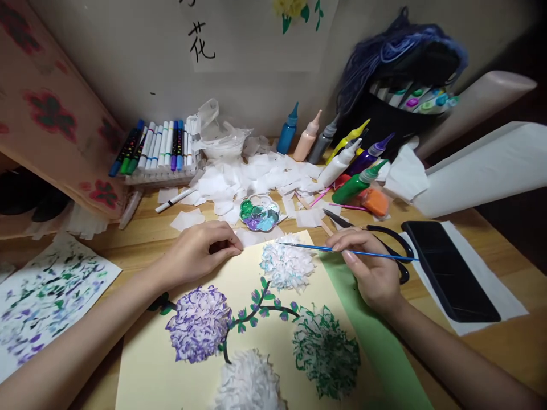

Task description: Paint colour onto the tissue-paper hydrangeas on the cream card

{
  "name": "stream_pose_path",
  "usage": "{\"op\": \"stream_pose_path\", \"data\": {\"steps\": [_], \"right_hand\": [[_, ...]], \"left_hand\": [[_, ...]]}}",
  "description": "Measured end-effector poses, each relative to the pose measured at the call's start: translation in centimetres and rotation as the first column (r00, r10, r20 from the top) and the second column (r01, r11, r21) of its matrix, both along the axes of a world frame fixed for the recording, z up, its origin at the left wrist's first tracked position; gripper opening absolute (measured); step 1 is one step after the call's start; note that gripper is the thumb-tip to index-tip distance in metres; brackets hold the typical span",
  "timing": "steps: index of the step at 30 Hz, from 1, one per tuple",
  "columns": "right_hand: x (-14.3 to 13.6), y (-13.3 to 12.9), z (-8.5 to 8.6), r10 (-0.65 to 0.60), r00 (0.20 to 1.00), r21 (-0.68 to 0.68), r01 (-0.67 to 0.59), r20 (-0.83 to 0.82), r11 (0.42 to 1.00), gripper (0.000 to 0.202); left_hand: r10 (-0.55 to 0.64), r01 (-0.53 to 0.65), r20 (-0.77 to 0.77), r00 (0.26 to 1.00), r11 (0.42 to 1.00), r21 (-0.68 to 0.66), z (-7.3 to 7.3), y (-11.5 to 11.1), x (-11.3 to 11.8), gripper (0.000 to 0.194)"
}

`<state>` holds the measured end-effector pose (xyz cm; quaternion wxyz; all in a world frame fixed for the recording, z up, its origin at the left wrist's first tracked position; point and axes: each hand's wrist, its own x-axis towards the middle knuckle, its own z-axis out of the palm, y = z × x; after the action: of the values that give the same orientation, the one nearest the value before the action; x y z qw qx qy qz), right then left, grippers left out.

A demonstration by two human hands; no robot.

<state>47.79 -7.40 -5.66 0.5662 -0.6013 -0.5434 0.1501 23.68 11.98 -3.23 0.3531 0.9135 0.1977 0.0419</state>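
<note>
Between the thumb and fingers of my right hand is a thin blue paintbrush. Its bristle tip lies over the top flower, a white ruffled paper bloom with light-blue touches; whether it touches is hard to tell. My left hand rests at the upper left edge of the cream sheet, fingers curled, and what they hold, if anything, is hidden. On this sheet are a purple-edged flower, a green-edged flower, a white flower and a painted branch. Beyond it sits a paint palette with green, purple and blue.
Torn white paper pieces cover the table's back, near paint bottles and a marker rack. Black-handled scissors and a phone lie right. A paint-dabbed sheet is left; a paper roll stands right.
</note>
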Motion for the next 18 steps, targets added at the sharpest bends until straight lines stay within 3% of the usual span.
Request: {"op": "stream_pose_path", "data": {"steps": [14,18], "right_hand": [[-0.09,0.04,-0.01,0.013,0.999,0.018,-0.014,0.04,1.0,0.013],[0.08,-0.03,-0.31,-0.053,0.999,0.067,0.052,0.01,0.996,0.014]], "left_hand": [[0.014,-0.014,0.003,1.0,0.996,-0.085,-0.08,0.32,0.26,0.012],[0.017,-0.016,0.005,1.0,0.996,-0.093,-0.14,0.28,0.24,0.012]]}}
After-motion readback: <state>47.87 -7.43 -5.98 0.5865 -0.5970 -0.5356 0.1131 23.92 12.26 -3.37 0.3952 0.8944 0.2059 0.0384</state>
